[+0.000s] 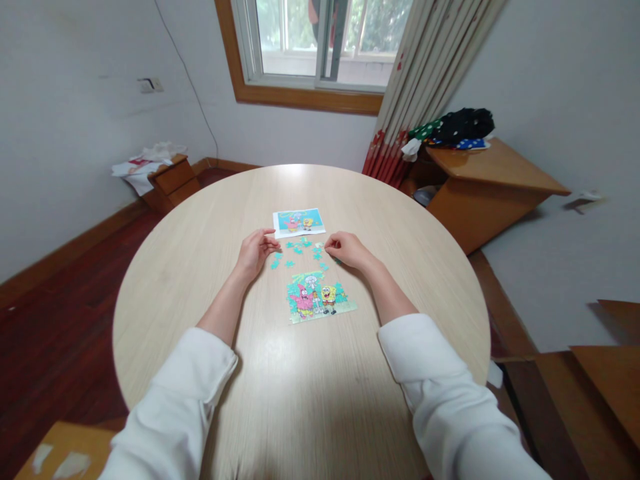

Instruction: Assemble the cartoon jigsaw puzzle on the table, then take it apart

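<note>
One round, pale table stands below one window. One partly assembled puzzle lies on it, long axis left to right, figures' heads towards the window; beyond lies one printed sheet. Two hands flank at least ten loose pieces: left hand half-open, right hand pinched, its contents unclear.
</note>
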`<state>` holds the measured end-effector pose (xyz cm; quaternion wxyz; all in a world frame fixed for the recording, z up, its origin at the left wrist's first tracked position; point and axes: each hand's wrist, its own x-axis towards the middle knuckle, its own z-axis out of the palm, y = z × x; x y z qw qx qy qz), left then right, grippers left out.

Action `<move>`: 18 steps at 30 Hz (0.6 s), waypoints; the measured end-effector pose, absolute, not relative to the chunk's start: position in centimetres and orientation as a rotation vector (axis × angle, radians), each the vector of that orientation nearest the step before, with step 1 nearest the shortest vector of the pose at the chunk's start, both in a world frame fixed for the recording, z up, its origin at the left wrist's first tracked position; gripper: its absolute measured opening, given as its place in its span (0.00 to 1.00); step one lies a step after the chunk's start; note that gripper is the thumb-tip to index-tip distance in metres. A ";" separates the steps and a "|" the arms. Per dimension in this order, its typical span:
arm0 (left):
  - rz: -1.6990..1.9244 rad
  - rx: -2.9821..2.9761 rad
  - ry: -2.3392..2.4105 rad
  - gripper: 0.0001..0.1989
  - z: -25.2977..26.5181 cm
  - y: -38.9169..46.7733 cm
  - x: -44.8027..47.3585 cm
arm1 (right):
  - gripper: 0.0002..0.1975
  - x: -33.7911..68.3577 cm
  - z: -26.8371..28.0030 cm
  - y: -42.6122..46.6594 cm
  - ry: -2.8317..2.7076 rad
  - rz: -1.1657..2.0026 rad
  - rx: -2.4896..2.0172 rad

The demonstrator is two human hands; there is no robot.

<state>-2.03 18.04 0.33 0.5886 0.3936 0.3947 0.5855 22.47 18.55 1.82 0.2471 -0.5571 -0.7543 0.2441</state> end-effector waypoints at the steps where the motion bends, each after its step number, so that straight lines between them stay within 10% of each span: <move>1: 1.364 0.917 0.920 0.11 0.3 18.0 -2.0 | 0.05 22.6 1.8 18.6 -2.041 0.680 -1.527; 18: 1.527 1.315 1.378 0.05 0.1 18.1 -2.1 | 0.06 23.7 0.3 19.3 -1.906 0.768 -1.435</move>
